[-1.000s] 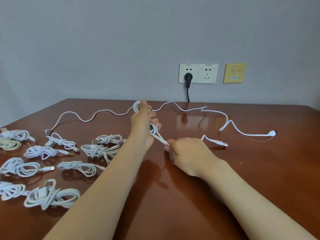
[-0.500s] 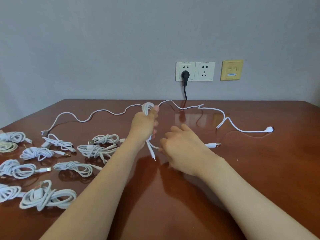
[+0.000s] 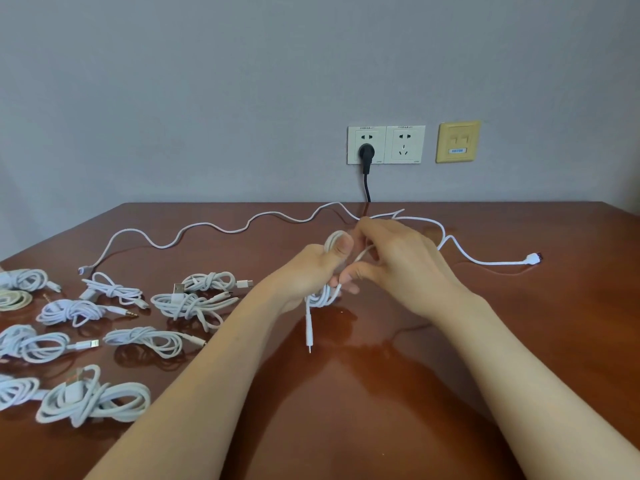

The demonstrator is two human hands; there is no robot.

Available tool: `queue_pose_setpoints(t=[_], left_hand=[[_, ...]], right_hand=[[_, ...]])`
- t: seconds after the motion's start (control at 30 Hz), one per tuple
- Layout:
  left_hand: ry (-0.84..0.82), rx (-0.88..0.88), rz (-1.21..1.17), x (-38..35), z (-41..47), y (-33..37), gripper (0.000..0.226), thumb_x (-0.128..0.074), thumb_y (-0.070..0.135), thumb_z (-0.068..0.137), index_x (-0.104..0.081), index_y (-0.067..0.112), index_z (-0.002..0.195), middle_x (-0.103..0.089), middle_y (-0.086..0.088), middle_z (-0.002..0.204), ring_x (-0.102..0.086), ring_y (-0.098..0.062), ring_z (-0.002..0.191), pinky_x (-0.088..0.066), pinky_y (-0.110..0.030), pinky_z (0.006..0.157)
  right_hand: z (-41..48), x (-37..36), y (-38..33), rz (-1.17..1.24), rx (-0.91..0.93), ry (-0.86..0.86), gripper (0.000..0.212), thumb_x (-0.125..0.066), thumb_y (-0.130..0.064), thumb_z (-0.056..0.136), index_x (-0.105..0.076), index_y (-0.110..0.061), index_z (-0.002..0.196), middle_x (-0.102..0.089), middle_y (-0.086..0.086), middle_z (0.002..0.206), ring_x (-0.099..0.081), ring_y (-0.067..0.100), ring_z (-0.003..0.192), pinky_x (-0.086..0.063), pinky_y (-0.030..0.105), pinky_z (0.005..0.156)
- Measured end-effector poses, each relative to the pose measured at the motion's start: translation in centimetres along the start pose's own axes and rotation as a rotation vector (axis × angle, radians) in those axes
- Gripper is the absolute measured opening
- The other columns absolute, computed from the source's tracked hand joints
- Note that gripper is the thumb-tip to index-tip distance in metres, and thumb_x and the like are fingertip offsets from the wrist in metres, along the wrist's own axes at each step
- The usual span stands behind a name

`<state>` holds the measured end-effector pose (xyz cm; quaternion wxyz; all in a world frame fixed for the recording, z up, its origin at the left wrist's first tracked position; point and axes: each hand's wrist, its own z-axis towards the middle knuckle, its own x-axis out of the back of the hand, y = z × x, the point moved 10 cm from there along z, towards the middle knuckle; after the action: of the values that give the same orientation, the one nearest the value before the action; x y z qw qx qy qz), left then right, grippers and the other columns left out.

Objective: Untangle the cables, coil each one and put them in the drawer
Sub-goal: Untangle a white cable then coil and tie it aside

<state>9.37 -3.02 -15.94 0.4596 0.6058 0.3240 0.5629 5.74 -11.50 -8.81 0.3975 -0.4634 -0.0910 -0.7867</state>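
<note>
Midway through coiling a white cable point(image 3: 323, 296) just above the table point(image 3: 381, 410), gripping its loops in the left hand point(image 3: 308, 271), thumb on top, and pinching the free strand with the right hand point(image 3: 405, 265); next, likely wrapping that strand round the bundle without loosening the loops.

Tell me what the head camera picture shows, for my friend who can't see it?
A left hand grips a small coil of white cable above a brown table, one plug end dangling, while the right hand pinches a strand beside it. Many coiled cables lie at the left; a loose cable snakes along the back.
</note>
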Motion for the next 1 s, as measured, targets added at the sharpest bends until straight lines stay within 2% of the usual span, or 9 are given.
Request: queue_pose_setpoints(t=[0.07, 0.13, 0.23, 0.4, 0.53, 0.7, 0.77, 0.87, 1.0], left_hand=[[-0.069, 0.032, -0.078, -0.7, -0.1, -0.4, 0.122, -0.052, 0.093, 0.015, -0.058, -0.008, 0.084, -0.053, -0.001, 0.057, -0.066, -0.016, 0.054, -0.055, -0.025, 0.054], [-0.100, 0.022, -0.075, -1.1, -0.3, 0.0, 0.098, -0.051, 0.093, 0.014, -0.053, 0.007, 0.061, -0.046, 0.008, 0.044, -0.054, -0.009, 0.039, -0.044, -0.018, 0.041], [-0.172, 0.023, -0.053, -1.5, -0.5, 0.4, 0.086, -0.054, 0.090, 0.018, -0.047, 0.014, 0.056, -0.041, 0.011, 0.042, -0.048, -0.007, 0.037, -0.040, -0.016, 0.038], [-0.323, 0.117, -0.019, -2.3, -1.6, 0.2, 0.058, -0.073, 0.058, 0.051, -0.042, 0.013, 0.070, -0.041, 0.008, 0.049, -0.044, -0.004, 0.040, -0.038, -0.015, 0.039], [-0.412, 0.214, 0.067, -2.9, -2.4, -0.8, 0.029, -0.068, 0.008, 0.082, -0.043, 0.017, 0.070, -0.038, 0.003, 0.051, -0.039, -0.005, 0.039, -0.034, -0.015, 0.039], [-0.442, 0.225, 0.079, -3.9, -2.7, -0.5, 0.022, -0.064, 0.003, 0.084, -0.048, 0.013, 0.074, -0.043, 0.004, 0.050, -0.042, -0.003, 0.039, -0.038, -0.014, 0.039], [-0.466, 0.238, 0.111, -4.6, -2.8, -0.5, 0.021, -0.063, 0.003, 0.084, -0.048, 0.012, 0.073, -0.044, 0.003, 0.052, -0.043, -0.004, 0.040, -0.039, -0.014, 0.039], [-0.463, 0.259, 0.137, -5.0, -2.8, -0.8, 0.019, -0.060, 0.000, 0.085, -0.050, 0.011, 0.073, -0.043, 0.005, 0.046, -0.042, -0.005, 0.038, -0.037, -0.015, 0.039], [-0.479, 0.253, 0.174, -5.1, -2.9, -0.8, 0.020, -0.058, -0.003, 0.084, -0.050, 0.011, 0.073, -0.044, 0.007, 0.046, -0.041, -0.005, 0.038, -0.037, -0.015, 0.038]], right_hand=[[0.0, 0.0, 0.4, 0.037, -0.028, -0.004, 0.036, -0.072, -0.039, 0.070, -0.048, -0.017, 0.085, -0.048, -0.009, 0.078, -0.039, 0.011, 0.077, -0.030, 0.015, 0.063], [0.1, 0.1, 0.8, 0.114, -0.071, 0.006, 0.038, -0.076, -0.035, 0.067, -0.045, -0.019, 0.082, -0.048, -0.008, 0.075, -0.039, 0.011, 0.071, -0.032, 0.015, 0.061], [0.3, -0.3, 1.2, 0.248, -0.070, -0.027, 0.033, -0.077, -0.023, 0.069, -0.046, -0.026, 0.079, -0.048, -0.007, 0.083, -0.045, 0.008, 0.074, -0.036, 0.023, 0.067], [0.4, -1.3, 0.2, 0.295, 0.018, -0.080, 0.022, -0.058, 0.003, 0.079, -0.056, -0.017, 0.086, -0.041, -0.001, 0.088, -0.042, -0.002, 0.076, -0.033, 0.008, 0.069], [0.5, -1.0, -0.4, 0.384, 0.016, -0.049, 0.022, -0.061, 0.000, 0.082, -0.056, -0.021, 0.087, -0.044, -0.004, 0.088, -0.044, -0.005, 0.072, -0.036, 0.007, 0.067], [0.1, -2.2, 0.3, 0.281, -0.052, -0.110, 0.009, -0.049, -0.020, 0.094, -0.047, -0.026, 0.088, -0.042, -0.002, 0.090, -0.047, 0.006, 0.072, -0.035, 0.016, 0.068], [-0.3, -2.8, 0.4, 0.077, -0.064, -0.151, 0.017, -0.040, -0.034, 0.097, -0.038, -0.027, 0.081, -0.038, -0.008, 0.080, -0.045, 0.018, 0.075, -0.033, 0.030, 0.069], [-0.4, -2.3, 0.1, -0.187, -0.094, -0.116, 0.027, -0.029, -0.039, 0.098, -0.038, -0.022, 0.079, -0.052, -0.001, 0.078, -0.053, 0.030, 0.083, -0.028, 0.032, 0.063], [-0.4, -2.3, 0.0, -0.184, -0.141, -0.122, 0.038, -0.028, -0.039, 0.098, -0.049, -0.022, 0.071, -0.048, 0.002, 0.068, -0.052, 0.029, 0.079, -0.028, 0.030, 0.064]])
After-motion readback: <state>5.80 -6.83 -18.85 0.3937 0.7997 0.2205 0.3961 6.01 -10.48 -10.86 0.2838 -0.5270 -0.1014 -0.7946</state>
